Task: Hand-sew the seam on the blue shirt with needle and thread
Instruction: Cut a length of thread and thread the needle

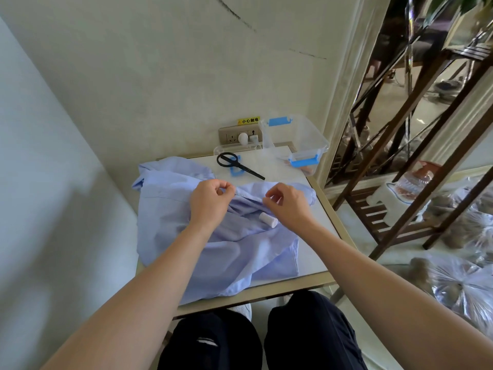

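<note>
A light blue shirt lies crumpled over most of the small table. My left hand pinches a fold of the shirt's seam edge near its upper middle. My right hand hovers just right of it, thumb and forefinger pinched together; the needle is too thin to make out. A white thread spool lies on the shirt just below my right hand.
Black scissors lie on a clear box lid with a blue latch behind the shirt. A clear plastic box with blue latches stands at the back right, by a wall socket. A wooden shelf is right.
</note>
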Demonstrator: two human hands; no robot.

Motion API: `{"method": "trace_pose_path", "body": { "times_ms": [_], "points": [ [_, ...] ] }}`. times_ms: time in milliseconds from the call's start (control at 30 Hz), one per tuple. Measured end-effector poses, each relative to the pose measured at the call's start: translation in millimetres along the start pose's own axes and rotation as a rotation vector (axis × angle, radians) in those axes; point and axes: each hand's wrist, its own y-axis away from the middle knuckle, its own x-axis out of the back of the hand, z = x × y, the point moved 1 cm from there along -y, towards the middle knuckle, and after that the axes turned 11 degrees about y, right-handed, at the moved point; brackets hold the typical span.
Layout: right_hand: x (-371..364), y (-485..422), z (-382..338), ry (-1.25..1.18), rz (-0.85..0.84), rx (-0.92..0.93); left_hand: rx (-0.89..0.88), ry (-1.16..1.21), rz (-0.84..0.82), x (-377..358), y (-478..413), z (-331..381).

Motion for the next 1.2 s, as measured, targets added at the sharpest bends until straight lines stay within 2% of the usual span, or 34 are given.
{"method": "trace_pose_path", "body": {
  "times_ms": [67,133,233,333,400,533,600,733,833,967,1133,1200],
  "points": [
    [-1,-15,-6,-0.032,0.100,0.027,-0.003,0.002,-0.012,-1,-12,-3],
    [-3,-32,-14,-0.040,0.130,0.075,-0.002,-0.006,-0.022,-2,-22,-7],
    [-21,-62,-23,0.104,-0.026,0.118,-0.002,-0.015,-0.023,-6,-31,-13],
    [-41,-81,-28,0.339,-0.201,0.066,-0.019,-0.005,-0.039,-9,-35,-19],
    [-45,-89,-32,0.440,-0.198,0.056,-0.024,-0.001,-0.050,-10,-37,-22],
    [-39,-91,-39,0.520,-0.088,0.011,-0.010,0.024,-0.062,-11,-38,-26],
    [-36,-90,-36,0.443,-0.049,0.016,-0.001,0.030,-0.062,-11,-37,-28],
    [-19,-84,-34,0.087,0.055,-0.024,-0.013,0.025,-0.052,-8,-35,-27],
    [10,-75,-44,-0.071,0.139,-0.013,-0.027,0.017,-0.072,-5,-33,-22],
    [47,-68,-52,-0.187,0.205,0.014,-0.048,-0.027,-0.086,-4,-27,-14],
    [93,-55,-65,-0.371,0.449,0.142,-0.183,-0.012,-0.093,0,-16,3],
    [100,-48,-69,-0.337,0.388,0.188,-0.253,0.020,-0.153,0,-9,9]
  ]
}}
